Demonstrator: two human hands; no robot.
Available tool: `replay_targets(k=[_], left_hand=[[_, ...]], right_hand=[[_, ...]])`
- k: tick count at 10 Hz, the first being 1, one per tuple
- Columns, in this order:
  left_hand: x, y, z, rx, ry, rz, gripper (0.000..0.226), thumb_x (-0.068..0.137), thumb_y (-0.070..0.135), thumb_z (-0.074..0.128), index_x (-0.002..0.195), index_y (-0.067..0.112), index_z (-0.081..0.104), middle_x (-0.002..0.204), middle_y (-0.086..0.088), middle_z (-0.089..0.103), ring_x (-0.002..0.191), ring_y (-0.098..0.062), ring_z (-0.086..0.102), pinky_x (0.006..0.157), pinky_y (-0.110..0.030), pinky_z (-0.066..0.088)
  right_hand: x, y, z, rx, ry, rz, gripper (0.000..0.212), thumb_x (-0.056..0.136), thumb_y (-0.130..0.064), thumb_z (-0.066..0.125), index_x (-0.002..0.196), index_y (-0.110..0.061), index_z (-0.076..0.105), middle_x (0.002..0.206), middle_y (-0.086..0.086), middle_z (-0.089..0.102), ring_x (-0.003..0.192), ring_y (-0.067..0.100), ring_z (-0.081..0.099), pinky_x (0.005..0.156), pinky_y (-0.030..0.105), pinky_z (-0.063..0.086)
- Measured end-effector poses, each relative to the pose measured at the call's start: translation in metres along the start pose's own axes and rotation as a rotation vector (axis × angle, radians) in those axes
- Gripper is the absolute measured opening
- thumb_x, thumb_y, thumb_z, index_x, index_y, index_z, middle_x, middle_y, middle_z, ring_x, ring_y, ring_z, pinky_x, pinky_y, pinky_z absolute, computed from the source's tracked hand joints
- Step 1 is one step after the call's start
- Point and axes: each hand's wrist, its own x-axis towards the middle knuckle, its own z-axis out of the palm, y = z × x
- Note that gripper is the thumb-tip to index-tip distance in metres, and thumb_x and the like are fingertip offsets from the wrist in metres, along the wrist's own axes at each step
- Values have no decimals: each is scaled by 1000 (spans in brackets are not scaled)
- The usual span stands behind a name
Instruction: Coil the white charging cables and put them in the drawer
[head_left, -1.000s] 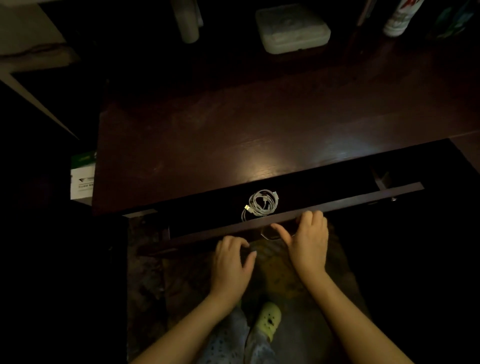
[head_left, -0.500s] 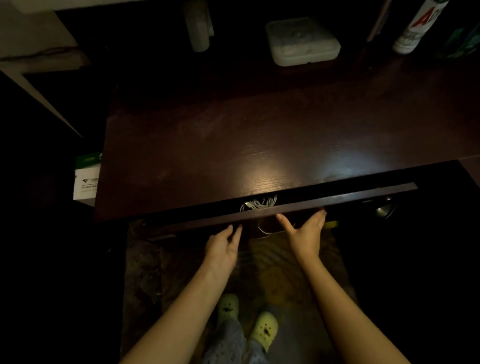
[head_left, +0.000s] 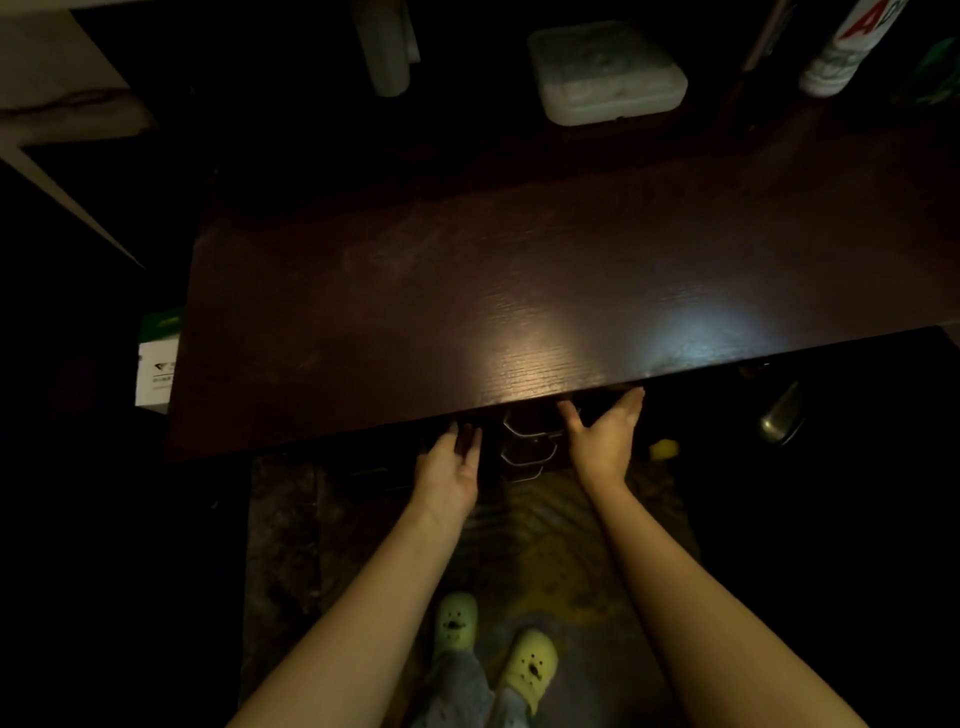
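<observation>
The drawer (head_left: 519, 415) sits pushed in under the front lip of the table (head_left: 467, 322), so only a dark strip of its front shows below the edge, and the white charging cables cannot be seen anywhere in the view. Nearest the camera, two pale green clogs (head_left: 488, 649) stand on a patterned rug (head_left: 291, 545), with two bare forearms reaching forward above them. The left hand (head_left: 449, 465) is held flat with the fingers together and extended, its fingertips at the drawer front just under the table edge; it grips nothing. The right hand (head_left: 605, 434) is likewise spread flat, thumb apart from the fingers, palm set toward the drawer front and fingertips reaching the table lip; it holds nothing either. Between the two hands, curved metal handles (head_left: 527, 449) are stacked one below another. Off to the right in the shadow, a metal object (head_left: 779, 415) glints; its nature is unclear. The dark wooden table top is bare across its middle, with a light glare near the front. At the far edge stand a white lidded box (head_left: 605, 73), a pale upright container (head_left: 387, 47) and a spray can (head_left: 847, 52) with red lettering. Left of the table, a green and white carton (head_left: 156, 358) is low down.
</observation>
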Motion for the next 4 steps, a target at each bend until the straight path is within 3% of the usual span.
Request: replay_targets(k=[2,3,4], left_hand=[[7,1,-9,74,-63,12,50,91,2,50,138,12,36,114,-12,56,119,-30,52,92,-45,47],[2,-1,-9,292,-88,-11,44,93,1,45,136,7,38,122,-14,52,119,-32,52,90,-45,47],[-19,0,-3,673,-90,-57,34,95,10,46,128,4,46,110,-11,56,97,-25,58,80,-39,52]], right_hand=[[-3,-1,-4,-30,-26,-14,97,85,-41,59,146,-1,-4,158,14,0,144,25,11,110,29,25],[-9,-1,-6,-127,-116,-31,90,87,-38,59,146,0,3,156,16,7,141,27,21,107,33,32],[-20,-13,-12,-207,-361,25,65,89,-29,56,140,0,28,145,20,33,128,31,42,101,38,41]])
